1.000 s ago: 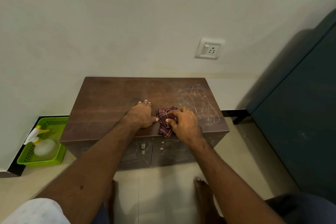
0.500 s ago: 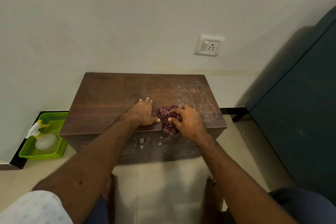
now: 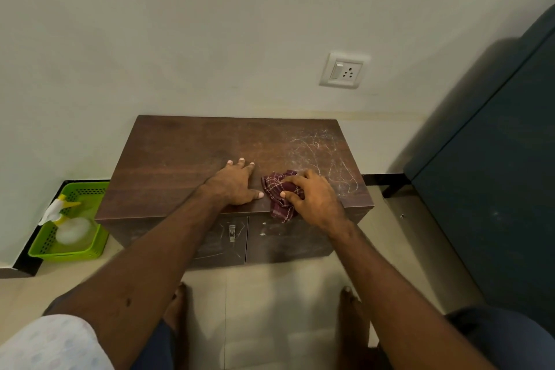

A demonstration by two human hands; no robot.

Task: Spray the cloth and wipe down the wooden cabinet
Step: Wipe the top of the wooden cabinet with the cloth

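A low dark wooden cabinet (image 3: 186,159) stands against the wall, its top marked with white scratches and dust on the right side. A crumpled maroon checked cloth (image 3: 277,192) lies at the front edge of the top, partly hanging over it. My right hand (image 3: 315,198) grips the cloth from the right. Just left of the cloth, my left hand (image 3: 232,185) rests flat on the cabinet top with its fingers spread. A spray bottle (image 3: 64,221) with a white and yellow head lies in a green basket on the floor to the left.
The green plastic basket (image 3: 93,246) sits on the floor beside the cabinet's left side. A dark blue cupboard (image 3: 495,189) stands to the right. A wall socket (image 3: 344,70) is above the cabinet. My bare feet are on the tiled floor in front.
The camera has pulled back slightly, so the cabinet looks smaller. Both hands and the cloth stay at nearly the same spot on the front edge.
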